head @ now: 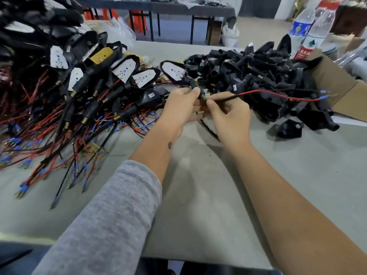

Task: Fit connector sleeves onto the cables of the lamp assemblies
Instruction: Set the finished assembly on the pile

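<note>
At far left on the grey surface (198,205), big tangled heap of lamp assemblies (83,76): black housings, white LED boards, one yellow board (102,54), brass threaded stems, red and black wires with blue crimp ends (24,189) fanned out toward the near edge. Grey sleeve (103,221) covers the left forearm, cuff pushed up short of the wrist. Left hand (179,108) just right of that heap, raised above the surface, fingers curled, thumb and forefinger pinching the black stem (192,82) of one lamp assembly; its housing with white board (174,71) sits just behind the hand. Brass end of the stem shows between the two hands. Right hand (231,114) close beside the left, nearly touching, bare forearm, thumb and forefinger pinching the cable (226,99) right at the brass end, other fingers loosely curled under. Cable is black-sheathed near the hand, then splits into a red and a black lead running right over the parts pile, ending in blue terminals (323,95). Cannot tell whether a sleeve is on the cable yet; that spot is blurred and partly hidden by the thumbs. Right of centre, pile of loose black connector sleeves (248,68) and empty housings, spilling up against a cardboard box (345,92). Two clear water bottles (306,32) stand behind the box at upper right. Another table (158,6) in the background.
</note>
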Demonstrator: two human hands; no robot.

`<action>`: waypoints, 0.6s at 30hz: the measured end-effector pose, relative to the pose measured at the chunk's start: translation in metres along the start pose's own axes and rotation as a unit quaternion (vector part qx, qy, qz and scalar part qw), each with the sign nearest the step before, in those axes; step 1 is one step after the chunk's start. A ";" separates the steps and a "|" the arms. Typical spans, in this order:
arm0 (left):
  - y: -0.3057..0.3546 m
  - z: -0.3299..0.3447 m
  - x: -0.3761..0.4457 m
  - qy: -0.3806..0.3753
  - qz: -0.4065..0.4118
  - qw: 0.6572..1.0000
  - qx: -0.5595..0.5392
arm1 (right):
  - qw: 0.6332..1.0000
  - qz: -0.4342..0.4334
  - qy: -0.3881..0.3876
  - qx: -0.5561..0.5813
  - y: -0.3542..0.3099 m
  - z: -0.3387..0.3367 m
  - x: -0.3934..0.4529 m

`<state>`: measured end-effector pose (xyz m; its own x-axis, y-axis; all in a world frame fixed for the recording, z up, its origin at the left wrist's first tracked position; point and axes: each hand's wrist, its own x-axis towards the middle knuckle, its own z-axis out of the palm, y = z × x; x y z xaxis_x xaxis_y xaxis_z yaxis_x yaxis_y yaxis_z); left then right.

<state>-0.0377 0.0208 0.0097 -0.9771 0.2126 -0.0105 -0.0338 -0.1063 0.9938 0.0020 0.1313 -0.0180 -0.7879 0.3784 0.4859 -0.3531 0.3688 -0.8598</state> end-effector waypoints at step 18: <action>0.083 -0.160 0.000 0.154 0.057 0.968 0.192 | 0.885 -0.332 -0.259 -0.200 -0.092 0.131 -0.010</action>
<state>-0.0740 -0.1431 0.0745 -0.9883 -0.0842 0.1270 0.1001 0.2702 0.9576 -0.0235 -0.0175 0.0359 -0.6360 -0.4360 0.6367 -0.6997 0.6738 -0.2375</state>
